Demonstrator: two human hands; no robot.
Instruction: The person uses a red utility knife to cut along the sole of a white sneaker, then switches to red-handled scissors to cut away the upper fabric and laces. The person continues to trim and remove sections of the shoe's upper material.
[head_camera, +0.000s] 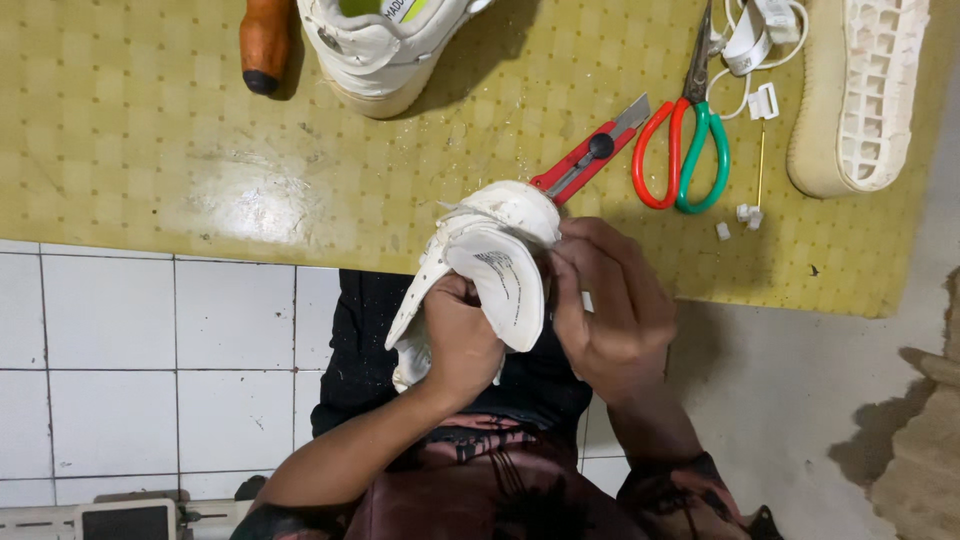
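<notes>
Yellow checked covering spreads over the tabletop (200, 150), scuffed and dusted with white flecks, and white floor tiles (150, 350) show below its near edge. Right at that near edge, both hands are busy on a white shoe upper (500, 250), held up off the tabletop with its tongue facing the camera. The left hand (460, 340) wraps it from below, fingers closed around the lower part. The right hand (610, 300) clamps the other side, fingers curled tight against the edge of the tongue. The shoe upper hangs just over the near edge, above the person's dark lap.

Just beyond the shoe upper lies a red utility knife (590, 155), its blade pointing toward the far edge and its handle end hidden behind the shoe. Beside it, toward the right edge, sits a pair of scissors (685, 140) with one red handle and one green. A thin awl (761, 160) lies next to them, with small white scraps (745, 215) at its near end and some white straps (755, 35) up at the far edge. At the far right corner rests a cream sole (860, 90), tread side up. On the far edge toward the left stands a white sneaker (380, 50), and a brown wooden handle (265, 40) lies just beside it.
</notes>
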